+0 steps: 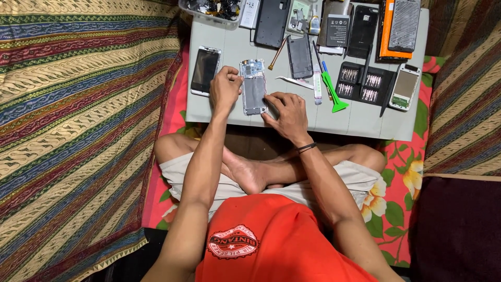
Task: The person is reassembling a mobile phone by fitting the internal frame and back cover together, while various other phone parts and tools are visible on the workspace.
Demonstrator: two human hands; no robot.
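Opened phone (254, 87) (back cover off, grey battery and blue-green board exposed) flat on tabletop (360, 117), left hand (224, 87) grip clasping its edge, right hand (287, 112) grip pinching its lower corner.

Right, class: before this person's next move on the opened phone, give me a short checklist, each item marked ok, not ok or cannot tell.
1. Opened phone lies flat on the grey board: ok.
2. Left hand steadies its left edge: ok.
3. Right hand touches its lower right corner: ok.
4. Green pry tool lies to the right of the right hand: ok.
5. Bit set is open, bits showing: ok.
6. Loose screws on the board: cannot tell.
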